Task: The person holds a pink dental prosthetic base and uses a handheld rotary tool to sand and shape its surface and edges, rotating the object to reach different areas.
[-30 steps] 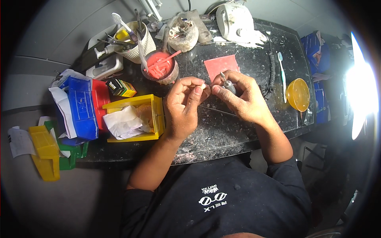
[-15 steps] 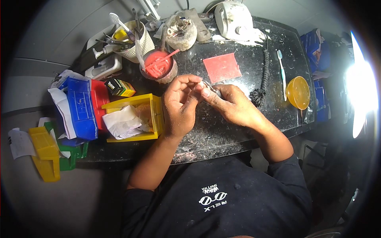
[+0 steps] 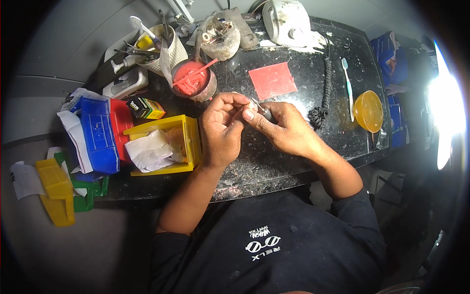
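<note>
Over the middle of the black worktop, my two hands meet at the fingertips. My left hand (image 3: pixel 221 131) is closed, pinching a small whitish piece (image 3: pixel 253 105) that the fingers mostly cover. Wrapped in my right hand (image 3: pixel 294 130) is a metallic rotary handpiece (image 3: pixel 266 113); its slim tip points at the small piece, and whether they touch cannot be made out. Just beyond the hands lies a flat pink wax sheet (image 3: pixel 272 80). A coiled black cord (image 3: pixel 327 83) runs from the white control box (image 3: pixel 287 23) down to beside my right hand.
Left of my hands are a yellow bin (image 3: pixel 164 169) holding paper, blue (image 3: pixel 100 132) and red bins, and a small box (image 3: pixel 146 108). A bowl of pink strips (image 3: pixel 193 83) and a tool basket (image 3: pixel 169 54) stand behind. Rightward lie a toothbrush (image 3: pixel 348 90) and a yellow bowl (image 3: pixel 368 111).
The right thumb and the handpiece have shifted slightly, and the pale piece shows a little more between the fingertips. Both hands keep their hold; the whole view has moved a touch.
</note>
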`<state>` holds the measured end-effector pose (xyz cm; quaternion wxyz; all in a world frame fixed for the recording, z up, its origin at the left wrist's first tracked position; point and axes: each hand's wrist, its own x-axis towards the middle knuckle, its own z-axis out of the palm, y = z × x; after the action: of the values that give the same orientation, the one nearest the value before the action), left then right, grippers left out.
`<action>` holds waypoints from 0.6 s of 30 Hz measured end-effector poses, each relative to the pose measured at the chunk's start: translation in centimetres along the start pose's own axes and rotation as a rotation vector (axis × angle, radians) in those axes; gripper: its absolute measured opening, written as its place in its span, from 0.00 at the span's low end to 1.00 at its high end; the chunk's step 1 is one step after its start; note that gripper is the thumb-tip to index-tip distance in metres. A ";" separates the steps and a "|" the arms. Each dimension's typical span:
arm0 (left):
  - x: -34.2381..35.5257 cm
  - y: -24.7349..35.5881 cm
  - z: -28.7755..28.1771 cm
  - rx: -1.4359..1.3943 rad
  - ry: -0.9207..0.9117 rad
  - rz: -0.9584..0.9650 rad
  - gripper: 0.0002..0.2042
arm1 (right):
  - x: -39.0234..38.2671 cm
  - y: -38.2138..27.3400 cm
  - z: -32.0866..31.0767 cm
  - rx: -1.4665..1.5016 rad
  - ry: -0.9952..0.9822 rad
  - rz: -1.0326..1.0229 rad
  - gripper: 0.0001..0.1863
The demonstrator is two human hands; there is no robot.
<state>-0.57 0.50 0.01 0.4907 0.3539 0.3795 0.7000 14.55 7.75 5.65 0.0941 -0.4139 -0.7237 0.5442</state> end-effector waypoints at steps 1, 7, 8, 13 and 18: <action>0.0 0.0 0.0 0.001 -0.001 0.004 0.08 | 0.0 0.0 0.0 -0.019 -0.002 -0.005 0.28; 0.0 0.0 0.1 0.003 0.010 0.001 0.09 | 0.0 -0.1 0.0 0.017 -0.035 0.040 0.28; 0.0 0.0 0.2 0.011 0.009 0.003 0.09 | 0.0 0.0 0.0 0.017 -0.035 0.041 0.28; 0.0 0.0 0.2 -0.008 0.024 0.005 0.08 | 0.1 0.2 0.2 0.024 -0.012 0.023 0.29; 0.0 -0.1 0.1 0.009 0.020 0.014 0.08 | 0.1 0.2 0.3 0.048 -0.024 0.042 0.28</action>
<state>-0.42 0.56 0.01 0.4803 0.3516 0.3850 0.7053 14.42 7.65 5.33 0.0839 -0.4199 -0.7026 0.5683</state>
